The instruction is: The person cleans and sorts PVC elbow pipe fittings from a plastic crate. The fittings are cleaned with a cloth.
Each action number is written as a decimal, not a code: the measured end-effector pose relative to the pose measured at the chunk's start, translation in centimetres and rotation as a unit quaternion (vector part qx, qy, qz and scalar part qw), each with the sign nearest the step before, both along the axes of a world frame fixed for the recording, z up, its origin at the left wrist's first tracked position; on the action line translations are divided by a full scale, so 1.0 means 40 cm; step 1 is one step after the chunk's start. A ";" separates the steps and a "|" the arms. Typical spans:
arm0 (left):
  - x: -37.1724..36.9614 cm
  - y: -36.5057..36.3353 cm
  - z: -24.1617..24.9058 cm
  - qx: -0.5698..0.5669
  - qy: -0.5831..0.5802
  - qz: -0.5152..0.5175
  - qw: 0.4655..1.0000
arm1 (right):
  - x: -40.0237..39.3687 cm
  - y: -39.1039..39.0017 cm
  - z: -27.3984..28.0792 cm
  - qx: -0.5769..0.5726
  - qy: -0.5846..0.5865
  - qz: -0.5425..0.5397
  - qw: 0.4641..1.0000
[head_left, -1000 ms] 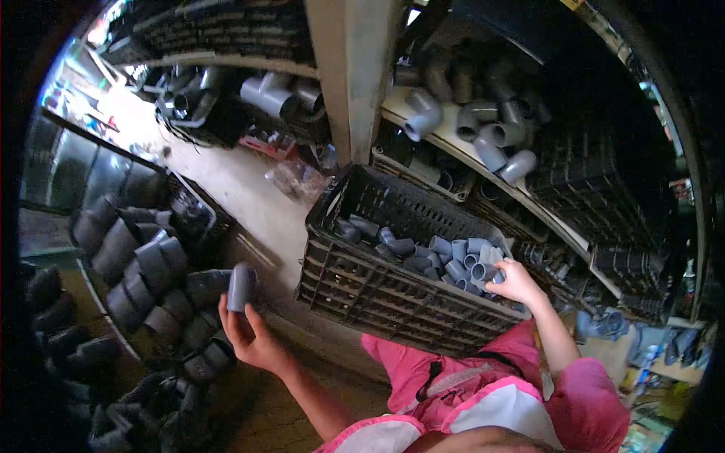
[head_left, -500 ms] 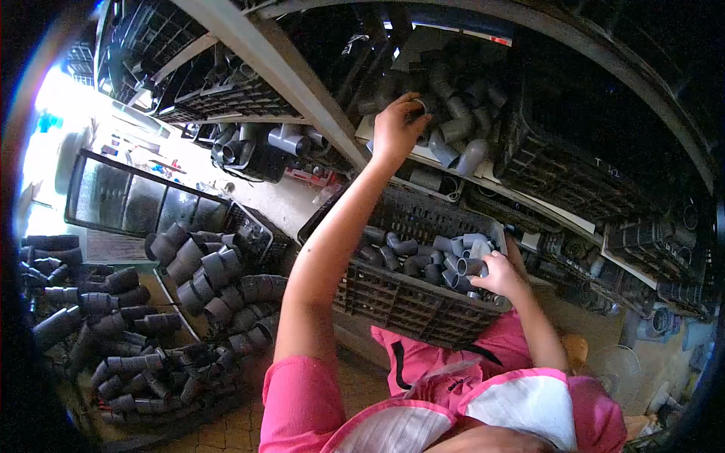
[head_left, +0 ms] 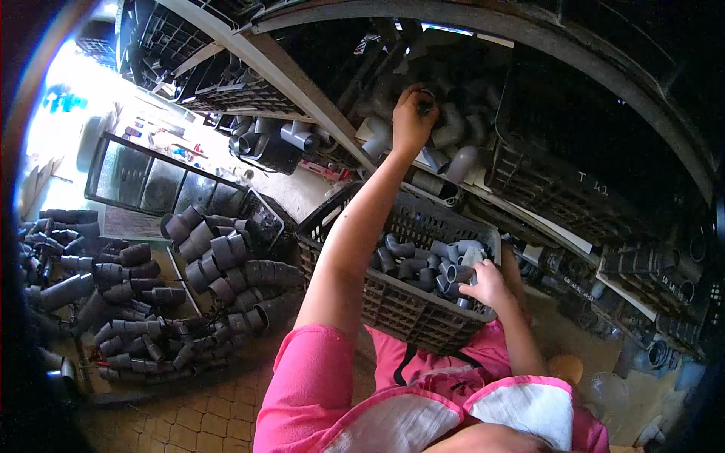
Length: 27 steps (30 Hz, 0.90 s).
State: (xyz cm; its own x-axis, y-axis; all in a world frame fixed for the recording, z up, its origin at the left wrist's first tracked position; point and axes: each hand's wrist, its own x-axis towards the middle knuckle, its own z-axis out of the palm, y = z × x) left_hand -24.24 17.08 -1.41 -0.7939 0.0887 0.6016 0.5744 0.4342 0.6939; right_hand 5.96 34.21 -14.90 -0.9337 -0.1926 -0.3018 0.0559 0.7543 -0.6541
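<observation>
My left hand point(head_left: 413, 124) reaches up to the shelf, its fingers curled around a pipe fitting point(head_left: 427, 97) whose round rim shows; the rest of it is dark and covered by the fingers. Grey pipe elbows point(head_left: 448, 124) are heaped beside it on the shelf. Lower down, my right hand point(head_left: 487, 287) is at the right end of a black plastic crate point(head_left: 427, 308), with thumb and fingers closed on a grey pipe fitting point(head_left: 458, 273). More small grey elbows point(head_left: 399, 246) lie loose inside that crate, and my left forearm hides its left part.
Stacks of dark grey fittings point(head_left: 204, 253) stand at the left. A slanting metal shelf post point(head_left: 279, 72) is close to my left arm. Black crates point(head_left: 559, 177) line the shelf at the right. A dark-framed glass panel point(head_left: 162, 177) leans at the back left.
The view has shifted slightly. My left hand has moved a little deeper into the elbows on the shelf. My right hand stays at the crate, on the fitting.
</observation>
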 end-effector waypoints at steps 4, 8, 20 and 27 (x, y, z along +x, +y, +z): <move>-0.050 0.033 0.011 -0.026 0.015 -0.020 0.999 | -0.006 0.001 0.042 -0.031 -0.041 -0.012 0.999; -0.089 0.053 0.036 -0.050 -0.054 -0.054 0.996 | 0.004 0.000 0.063 -0.029 -0.004 -0.033 0.999; -0.095 0.031 0.077 -0.119 -0.168 -0.084 0.975 | -0.003 0.003 0.061 -0.005 -0.009 -0.030 1.000; -0.057 -0.056 0.095 -0.116 -0.214 -0.075 0.967 | -0.017 0.008 0.043 -0.028 -0.015 -0.012 0.999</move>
State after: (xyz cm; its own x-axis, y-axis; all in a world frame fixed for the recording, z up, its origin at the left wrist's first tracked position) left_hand -26.50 14.83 2.39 -0.9337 0.3151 0.1701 0.3239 0.5410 0.7761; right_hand 5.30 34.54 -13.18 -0.9290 -0.1877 -0.3190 0.0933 0.7153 -0.6926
